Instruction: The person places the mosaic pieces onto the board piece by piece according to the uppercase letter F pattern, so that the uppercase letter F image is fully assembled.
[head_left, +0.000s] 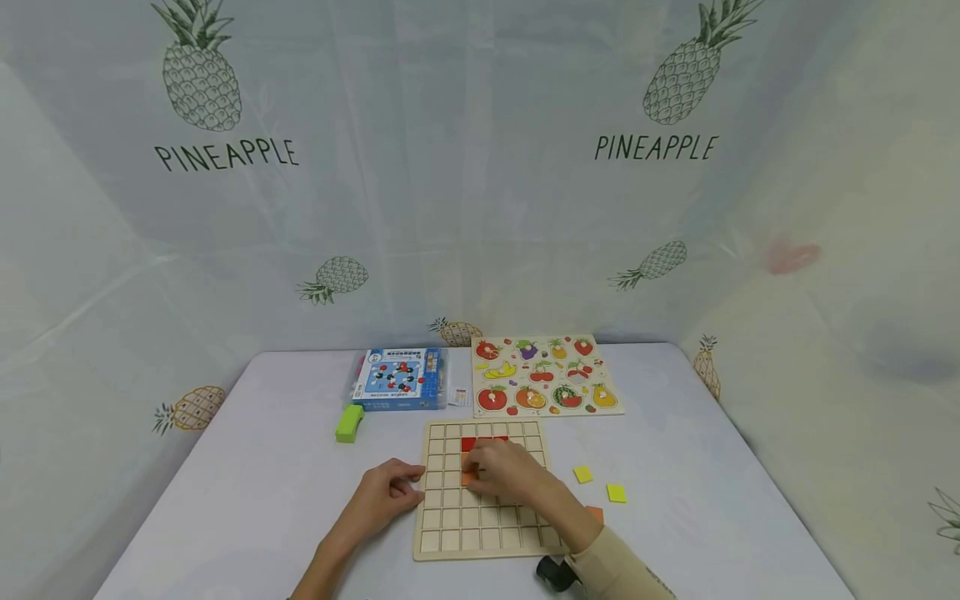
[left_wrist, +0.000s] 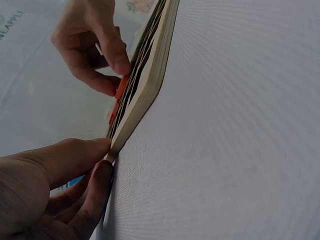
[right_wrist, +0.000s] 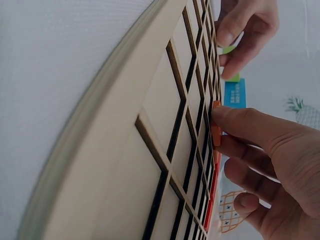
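Note:
A wooden grid board (head_left: 450, 533) lies flat on the white table. My right hand (head_left: 510, 472) is over its middle, pinching an orange square tile (right_wrist: 216, 122) between thumb and index finger at the grid. Red tiles (head_left: 468, 444) sit in a row near the board's far side, partly covered by that hand. Along the board's left edge, my left hand (head_left: 386, 493) rests thumb and fingertips against the wood, the fingers loosely bent. In the left wrist view, the left thumb (left_wrist: 75, 155) touches the board's edge.
Yellow tiles (head_left: 582, 474) and another orange tile (head_left: 596, 514) lie right of the board. A black object (head_left: 556, 573) is beside the right sleeve. Behind stand a blue boxed set (head_left: 397, 379) and a fruit puzzle board (head_left: 547, 375). A green block (head_left: 349, 423) lies at left.

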